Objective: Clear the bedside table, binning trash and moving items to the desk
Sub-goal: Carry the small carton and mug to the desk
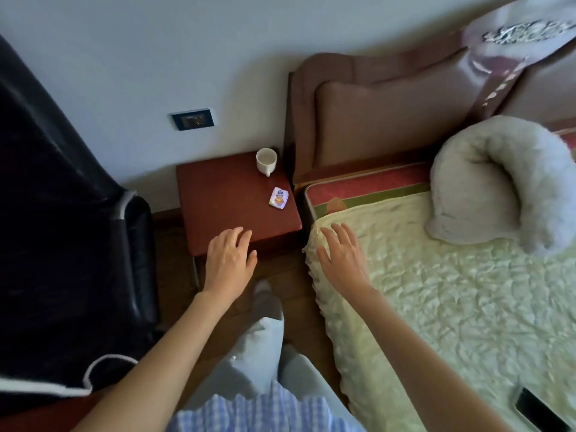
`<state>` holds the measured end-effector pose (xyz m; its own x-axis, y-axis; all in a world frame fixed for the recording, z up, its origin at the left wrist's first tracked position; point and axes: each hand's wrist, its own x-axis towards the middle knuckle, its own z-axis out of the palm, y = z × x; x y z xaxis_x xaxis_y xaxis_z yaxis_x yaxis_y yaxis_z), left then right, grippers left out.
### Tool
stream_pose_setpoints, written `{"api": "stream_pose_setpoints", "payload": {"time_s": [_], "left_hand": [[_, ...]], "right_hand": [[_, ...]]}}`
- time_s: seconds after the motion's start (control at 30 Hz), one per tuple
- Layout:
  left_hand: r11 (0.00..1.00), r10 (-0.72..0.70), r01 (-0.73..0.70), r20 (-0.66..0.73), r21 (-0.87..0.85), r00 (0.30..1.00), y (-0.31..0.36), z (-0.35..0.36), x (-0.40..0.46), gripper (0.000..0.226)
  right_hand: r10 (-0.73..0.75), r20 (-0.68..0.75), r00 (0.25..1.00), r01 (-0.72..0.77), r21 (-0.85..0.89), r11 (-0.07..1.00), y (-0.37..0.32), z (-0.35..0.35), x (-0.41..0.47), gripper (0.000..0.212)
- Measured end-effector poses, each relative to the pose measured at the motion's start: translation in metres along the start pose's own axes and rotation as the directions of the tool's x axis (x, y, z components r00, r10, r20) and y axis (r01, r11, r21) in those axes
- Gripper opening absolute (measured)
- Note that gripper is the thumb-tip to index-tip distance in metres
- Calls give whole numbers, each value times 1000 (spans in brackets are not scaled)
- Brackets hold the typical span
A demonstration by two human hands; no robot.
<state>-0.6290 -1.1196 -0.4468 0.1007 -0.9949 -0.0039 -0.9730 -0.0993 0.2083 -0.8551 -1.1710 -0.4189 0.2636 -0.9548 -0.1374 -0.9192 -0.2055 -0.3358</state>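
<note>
Bedside table (pixel 224 194): white cup (pixel 266 160) at 1 o'clock corner, small wrapper (pixel 278 198) just below at 3 o'clock, likely trash. Left hand (pixel 230 260) over near edge, right hand (pixel 341 254) over bed (pixel 436 291); both empty, fingers spread, poised to reach.
</note>
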Motion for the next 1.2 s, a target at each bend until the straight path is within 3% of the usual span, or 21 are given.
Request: {"api": "stream_pose_setpoints", "payload": {"time_s": [0.13, 0.27, 0.37, 0.5, 0.67, 1.0, 1.2], "left_hand": [[1000, -27, 27, 7, -5, 1000, -12, 13, 47, 42], [997, -71, 71, 23, 1, 997, -29, 25, 95, 41], [996, -90, 89, 43, 11, 995, -39, 35, 125, 41], [991, -135, 134, 68, 24, 988, -45, 49, 159, 41], [986, -158, 153, 77, 58, 985, -46, 79, 196, 41], [971, -238, 237, 123, 21, 963, -29, 202, 249, 44], [938, -337, 345, 141, -31, 931, -8, 287, 273, 53]], "right_hand": [[-20, 20, 1000, 20, -26, 999, 2, 13, 51, 44], [-4, 40, 999, 5, -32, 999, 0, 30, 105, 58], [16, 19, 1000, -16, -22, 1000, 1, 43, 140, 44], [9, 66, 998, -6, -49, 999, 3, 57, 181, 46], [-33, 88, 996, 42, -111, 993, 21, 87, 224, 33], [-184, 120, 976, 201, -141, 970, 54, 164, 302, 41], [-189, 82, 979, 197, -108, 974, 90, 207, 315, 39]]}}
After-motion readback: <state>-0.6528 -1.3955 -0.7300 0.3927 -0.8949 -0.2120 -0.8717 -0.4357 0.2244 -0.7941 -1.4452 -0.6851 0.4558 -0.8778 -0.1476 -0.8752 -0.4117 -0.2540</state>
